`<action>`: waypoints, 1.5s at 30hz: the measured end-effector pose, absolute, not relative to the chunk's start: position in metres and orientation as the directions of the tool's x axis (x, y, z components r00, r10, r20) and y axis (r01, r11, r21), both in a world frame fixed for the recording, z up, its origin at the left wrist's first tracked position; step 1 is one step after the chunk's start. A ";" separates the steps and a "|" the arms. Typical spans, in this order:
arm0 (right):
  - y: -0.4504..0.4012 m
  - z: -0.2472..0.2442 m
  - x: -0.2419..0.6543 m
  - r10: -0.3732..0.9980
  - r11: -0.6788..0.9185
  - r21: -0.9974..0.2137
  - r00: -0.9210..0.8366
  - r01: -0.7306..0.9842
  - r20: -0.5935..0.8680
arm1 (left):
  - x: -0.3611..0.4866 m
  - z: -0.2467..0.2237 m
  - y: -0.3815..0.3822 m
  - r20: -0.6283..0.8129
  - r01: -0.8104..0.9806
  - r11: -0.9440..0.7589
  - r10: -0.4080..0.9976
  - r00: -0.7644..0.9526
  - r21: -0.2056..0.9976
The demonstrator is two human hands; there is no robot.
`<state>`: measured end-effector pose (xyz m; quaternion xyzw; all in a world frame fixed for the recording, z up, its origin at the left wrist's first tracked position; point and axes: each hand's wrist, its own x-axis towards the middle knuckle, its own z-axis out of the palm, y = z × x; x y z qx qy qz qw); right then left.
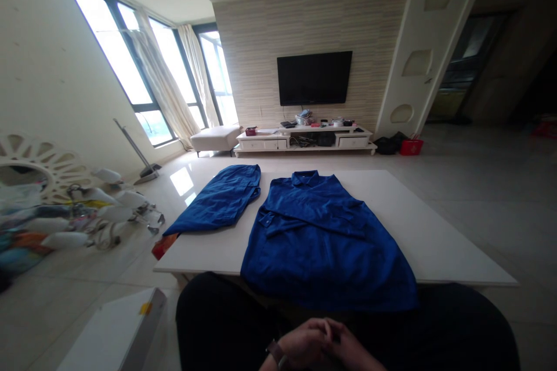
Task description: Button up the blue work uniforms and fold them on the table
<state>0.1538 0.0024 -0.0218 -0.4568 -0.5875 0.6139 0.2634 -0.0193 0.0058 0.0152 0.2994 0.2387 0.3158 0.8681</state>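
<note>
Low in the head view, my left hand (pixel 304 343) and my right hand (pixel 346 345) are clasped together between my knees, fingers closed around each other. A watch with a dark strap (pixel 275 352) is on my left wrist. No object shows in either hand. Just beyond them a blue long-sleeved shirt (pixel 322 243) lies spread on the table, collar at the far end and sleeves folded across its front. Its hem hangs over the near edge. To its left lies a folded blue garment (pixel 221 200), partly over the table's left edge; its kind is unclear.
The white table (pixel 418 232) stands before my knees. A white box (pixel 117 330) is at lower left. Lamp parts and a pile of things (pixel 78 214) lie on the left floor. A TV stand (pixel 304 139), a grey stool (pixel 215 138) and a red basket (pixel 411 146) are farther back.
</note>
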 end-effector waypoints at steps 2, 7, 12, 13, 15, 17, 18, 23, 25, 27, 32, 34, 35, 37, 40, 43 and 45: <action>0.003 -0.019 0.152 0.863 -0.146 -0.970 -0.454 0.196 -0.222 | -0.019 0.015 0.006 -0.245 -0.389 0.612 0.701 0.670 0.689; 0.009 -0.043 0.152 0.933 -0.139 -0.965 -0.298 0.223 -0.204 | -0.019 0.007 0.011 -0.296 -0.314 0.545 0.758 0.582 0.777; 0.014 -0.066 0.159 0.947 -0.198 -0.914 -0.170 0.355 -0.272 | -0.018 -0.008 0.015 -0.334 -0.159 0.470 0.790 0.514 0.868; 0.015 -0.067 0.161 0.950 -0.207 -0.894 -0.138 0.398 -0.281 | -0.018 -0.011 0.016 -0.323 -0.106 0.424 0.808 0.493 0.899; 0.017 -0.065 0.162 0.959 -0.217 -0.860 -0.064 0.462 -0.277 | -0.017 -0.017 0.016 -0.287 0.019 0.309 0.858 0.427 0.951; 0.018 -0.063 0.164 0.965 -0.227 -0.840 -0.004 0.492 -0.262 | -0.018 -0.021 0.016 -0.256 0.136 0.221 0.898 0.358 0.966; 0.019 -0.062 0.164 0.966 -0.227 -0.836 0.010 0.500 -0.257 | -0.019 -0.023 0.016 -0.248 0.184 0.194 0.908 0.339 0.964; 0.019 -0.069 0.166 0.967 -0.216 -0.827 -0.002 0.519 -0.254 | -0.021 -0.031 0.017 -0.201 0.243 0.120 0.916 0.346 0.963; 0.019 -0.073 0.167 0.967 -0.219 -0.821 0.003 0.528 -0.256 | -0.021 -0.034 0.018 -0.185 0.209 0.121 0.928 0.323 0.971; 0.019 -0.076 0.167 0.970 -0.206 -0.828 -0.004 0.522 -0.244 | -0.021 -0.036 0.018 -0.180 0.185 0.128 0.938 0.296 0.974; 0.020 -0.078 0.168 0.973 -0.176 -0.849 -0.043 0.498 -0.227 | -0.021 -0.032 0.015 -0.202 0.193 0.153 0.942 0.267 0.969; 0.020 -0.079 0.168 0.970 -0.192 -0.846 -0.036 0.497 -0.241 | -0.020 -0.032 0.015 -0.249 0.216 0.202 0.943 0.220 0.955; 0.020 -0.080 0.168 0.969 -0.198 -0.846 -0.033 0.495 -0.245 | -0.019 -0.033 0.015 -0.276 0.218 0.232 0.941 0.196 0.948; 0.020 -0.081 0.167 0.966 -0.208 -0.847 -0.031 0.488 -0.255 | -0.018 -0.038 0.015 -0.323 0.193 0.289 0.930 0.175 0.938; 0.020 -0.081 0.167 0.965 -0.211 -0.848 -0.033 0.487 -0.259 | -0.017 -0.045 0.015 -0.351 0.155 0.325 0.918 0.185 0.933; 0.020 -0.079 0.166 0.960 -0.236 -0.829 -0.012 0.507 -0.280 | -0.017 -0.043 0.015 -0.328 0.219 0.287 0.927 0.184 0.933; 0.020 -0.076 0.165 0.958 -0.240 -0.823 -0.011 0.515 -0.286 | -0.017 -0.036 0.014 -0.320 0.275 0.265 0.930 0.182 0.924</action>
